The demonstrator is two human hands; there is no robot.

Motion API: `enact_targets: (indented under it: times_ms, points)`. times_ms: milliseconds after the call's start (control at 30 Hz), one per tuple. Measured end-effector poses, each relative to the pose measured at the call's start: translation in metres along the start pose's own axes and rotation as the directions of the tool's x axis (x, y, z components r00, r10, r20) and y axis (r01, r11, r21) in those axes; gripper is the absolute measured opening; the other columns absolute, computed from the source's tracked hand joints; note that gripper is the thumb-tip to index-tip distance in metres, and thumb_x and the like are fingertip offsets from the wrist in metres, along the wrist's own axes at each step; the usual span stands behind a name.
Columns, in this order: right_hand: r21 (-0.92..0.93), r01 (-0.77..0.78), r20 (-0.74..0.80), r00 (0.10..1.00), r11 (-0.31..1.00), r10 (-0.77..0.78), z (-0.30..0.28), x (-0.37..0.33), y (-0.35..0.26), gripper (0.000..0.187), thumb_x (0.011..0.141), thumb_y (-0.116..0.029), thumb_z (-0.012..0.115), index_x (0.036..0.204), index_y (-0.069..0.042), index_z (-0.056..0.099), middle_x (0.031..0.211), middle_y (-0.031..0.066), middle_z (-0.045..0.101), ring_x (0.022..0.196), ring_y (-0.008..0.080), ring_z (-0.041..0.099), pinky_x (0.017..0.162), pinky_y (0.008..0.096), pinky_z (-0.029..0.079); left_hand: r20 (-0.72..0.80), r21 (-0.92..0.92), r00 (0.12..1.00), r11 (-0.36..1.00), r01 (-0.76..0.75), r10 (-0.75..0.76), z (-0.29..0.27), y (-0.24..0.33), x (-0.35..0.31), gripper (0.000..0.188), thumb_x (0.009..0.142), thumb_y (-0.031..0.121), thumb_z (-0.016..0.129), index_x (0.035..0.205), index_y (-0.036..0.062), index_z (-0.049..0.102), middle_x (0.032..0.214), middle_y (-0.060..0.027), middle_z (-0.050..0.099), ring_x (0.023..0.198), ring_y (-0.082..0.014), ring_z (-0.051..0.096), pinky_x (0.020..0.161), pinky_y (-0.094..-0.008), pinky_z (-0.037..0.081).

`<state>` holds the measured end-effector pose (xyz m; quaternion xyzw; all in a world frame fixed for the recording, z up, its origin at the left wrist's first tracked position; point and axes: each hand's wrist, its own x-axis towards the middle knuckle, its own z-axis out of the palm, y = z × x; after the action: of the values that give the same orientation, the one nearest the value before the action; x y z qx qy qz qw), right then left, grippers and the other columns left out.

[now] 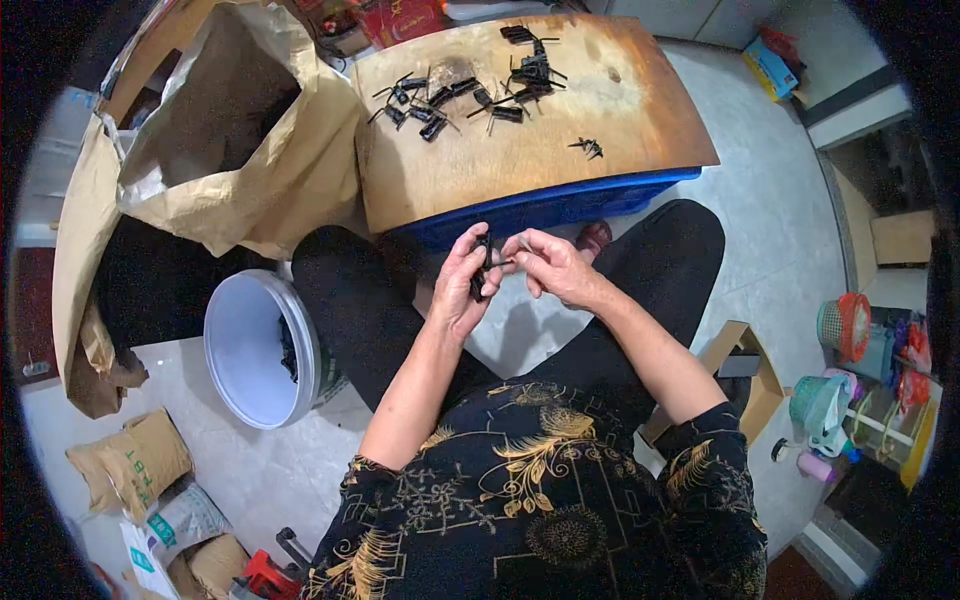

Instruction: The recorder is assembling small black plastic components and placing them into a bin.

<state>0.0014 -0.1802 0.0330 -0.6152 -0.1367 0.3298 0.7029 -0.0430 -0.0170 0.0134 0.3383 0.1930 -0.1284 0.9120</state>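
Note:
My left hand [462, 290] is closed around a slim black plastic part [479, 284], held upright above the gap between my knees. Close beside it, my right hand [562, 268] is pinched on a thin dark rod [502, 263] that points at the black part. Fingers hide where the two meet, so whether the rod is joined to the part is unclear. On the wooden board [640, 120] ahead lie similar black parts with thin prongs, some in a loose group [430, 100] and others in a heap [533, 72]. A few small dark pieces [588, 148] lie apart at the right.
The board rests on a blue crate [540, 212]. A large open paper sack [290, 190] stands at the left, above a white bucket [235, 340] with black parts inside. Packed bags [130, 465] lie lower left; an open cardboard box [755, 370] sits by my right elbow.

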Motion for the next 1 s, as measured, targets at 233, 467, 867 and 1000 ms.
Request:
enact_targets:
  times_ms: [233, 467, 867, 1000]
  points:
    - [-0.16, -0.031, -0.08, 0.997, 0.987, 0.019, -0.004, -0.003, 0.011, 0.019, 0.085, -0.016, 0.058, 0.097, -0.001, 0.051, 0.081, 0.0003, 0.054, 0.06, 0.0026, 0.046, 0.044, 0.0167, 0.037, 0.086, 0.032, 0.995, 0.998, 0.045, -0.048, 0.008, -0.004, -0.006, 0.029, 0.088, 0.01, 0.05, 0.116, 0.0101, 0.043, 0.082, -0.0074, 0.055, 0.054, -0.0109, 0.047, 0.039, -0.0169, 0.033]
    - [0.03, -0.105, -0.058, 0.993, 0.994, 0.107, -0.013, -0.001, 0.017, 0.016, 0.084, -0.017, 0.06, 0.09, -0.004, 0.054, 0.068, -0.0014, 0.055, 0.055, 0.0036, 0.046, 0.046, 0.0192, 0.033, 0.266, 0.124, 0.959, 0.99, 0.066, -0.097, 0.007, -0.011, -0.004, 0.031, 0.087, 0.016, 0.054, 0.117, 0.0088, 0.047, 0.087, -0.0078, 0.057, 0.057, -0.0098, 0.052, 0.04, -0.0152, 0.035]
    - [-0.243, -0.057, -0.161, 0.987, 0.968, 0.017, -0.019, 0.008, 0.048, 0.028, 0.087, -0.03, 0.054, 0.091, -0.002, 0.057, 0.067, 0.0008, 0.053, 0.06, 0.0088, 0.049, 0.054, 0.025, 0.041, 0.228, 0.714, 0.973, 0.675, -0.184, 0.024, 0.019, -0.004, -0.009, 0.037, 0.086, 0.006, 0.049, 0.123, 0.0049, 0.045, 0.103, -0.0049, 0.058, 0.082, -0.0078, 0.058, 0.047, -0.0166, 0.04]
    - [0.187, -0.248, -0.145, 0.95, 0.951, 0.276, -0.006, 0.003, 0.031, 0.034, 0.092, -0.035, 0.044, 0.104, -0.003, 0.052, 0.06, -0.0018, 0.045, 0.047, 0.0054, 0.04, 0.037, 0.0205, 0.031, 0.055, 0.729, 0.996, 0.679, -0.09, 0.072, 0.004, -0.009, -0.002, 0.037, 0.086, 0.007, 0.05, 0.122, 0.0045, 0.045, 0.098, -0.0046, 0.059, 0.077, -0.0065, 0.057, 0.045, -0.0161, 0.04]
